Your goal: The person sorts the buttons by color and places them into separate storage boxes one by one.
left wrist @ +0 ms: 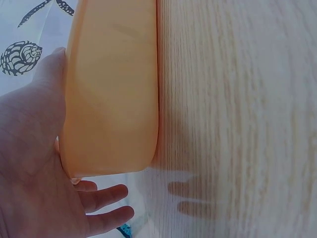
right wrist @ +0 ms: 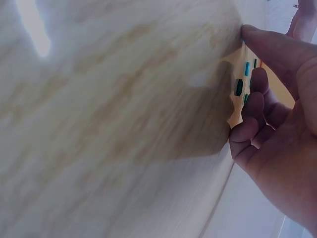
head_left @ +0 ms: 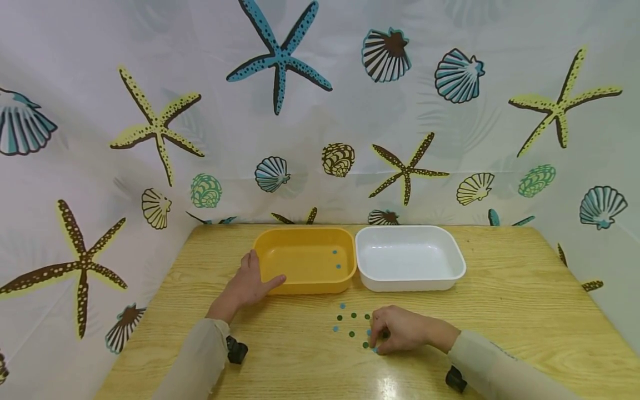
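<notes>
My left hand [head_left: 250,283] rests at the left end of the yellow tray [head_left: 303,288], thumb along its front rim; in the left wrist view the fingers [left wrist: 106,196] reach straight past the tray's end. Low over the table, my right hand [head_left: 402,329] is bent down with thumb and index fingertips right at a small blue disc [head_left: 375,350]. In the right wrist view its thumb [right wrist: 265,42] touches down, with a gap to the curled fingers [right wrist: 252,101]; I cannot tell whether they pinch the disc. Several green discs [head_left: 352,334] and blue discs [head_left: 335,329] lie around it.
Two blue discs [head_left: 338,266] lie inside the yellow tray. A white tray [head_left: 410,285] stands against its right side, with a glossy inner floor. Both sit toward the back of the wooden table [head_left: 525,311], before a shell-patterned cloth [head_left: 310,194].
</notes>
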{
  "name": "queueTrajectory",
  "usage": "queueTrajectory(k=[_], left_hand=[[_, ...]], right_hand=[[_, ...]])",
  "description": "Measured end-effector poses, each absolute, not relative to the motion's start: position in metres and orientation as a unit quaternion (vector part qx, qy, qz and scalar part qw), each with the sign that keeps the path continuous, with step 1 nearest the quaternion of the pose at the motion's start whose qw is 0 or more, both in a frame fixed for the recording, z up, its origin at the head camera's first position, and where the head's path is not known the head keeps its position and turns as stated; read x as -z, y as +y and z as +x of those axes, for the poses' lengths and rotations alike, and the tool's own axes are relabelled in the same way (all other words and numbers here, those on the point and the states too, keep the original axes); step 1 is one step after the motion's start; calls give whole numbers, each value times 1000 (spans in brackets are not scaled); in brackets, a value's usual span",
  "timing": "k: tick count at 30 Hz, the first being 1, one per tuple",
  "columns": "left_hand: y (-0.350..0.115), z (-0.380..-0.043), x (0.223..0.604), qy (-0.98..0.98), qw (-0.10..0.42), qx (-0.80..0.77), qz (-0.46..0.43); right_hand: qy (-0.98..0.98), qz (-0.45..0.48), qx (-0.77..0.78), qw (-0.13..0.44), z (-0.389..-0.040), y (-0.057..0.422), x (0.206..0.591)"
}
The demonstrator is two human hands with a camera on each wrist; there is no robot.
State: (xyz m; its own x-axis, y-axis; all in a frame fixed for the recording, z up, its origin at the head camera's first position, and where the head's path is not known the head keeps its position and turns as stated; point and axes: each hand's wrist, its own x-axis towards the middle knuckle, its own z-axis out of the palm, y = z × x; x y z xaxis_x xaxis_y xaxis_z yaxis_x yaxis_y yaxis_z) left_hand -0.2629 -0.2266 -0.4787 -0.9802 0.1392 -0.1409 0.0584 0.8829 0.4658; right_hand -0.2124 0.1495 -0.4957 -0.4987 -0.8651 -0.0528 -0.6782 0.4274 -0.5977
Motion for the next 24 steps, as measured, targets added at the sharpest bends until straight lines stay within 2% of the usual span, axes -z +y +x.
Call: queueTrajectory(k=[24], left_hand=[[-226, -262, 477, 967, 87, -234, 53]], right_hand=[[825, -411, 313, 230, -216, 154, 493]])
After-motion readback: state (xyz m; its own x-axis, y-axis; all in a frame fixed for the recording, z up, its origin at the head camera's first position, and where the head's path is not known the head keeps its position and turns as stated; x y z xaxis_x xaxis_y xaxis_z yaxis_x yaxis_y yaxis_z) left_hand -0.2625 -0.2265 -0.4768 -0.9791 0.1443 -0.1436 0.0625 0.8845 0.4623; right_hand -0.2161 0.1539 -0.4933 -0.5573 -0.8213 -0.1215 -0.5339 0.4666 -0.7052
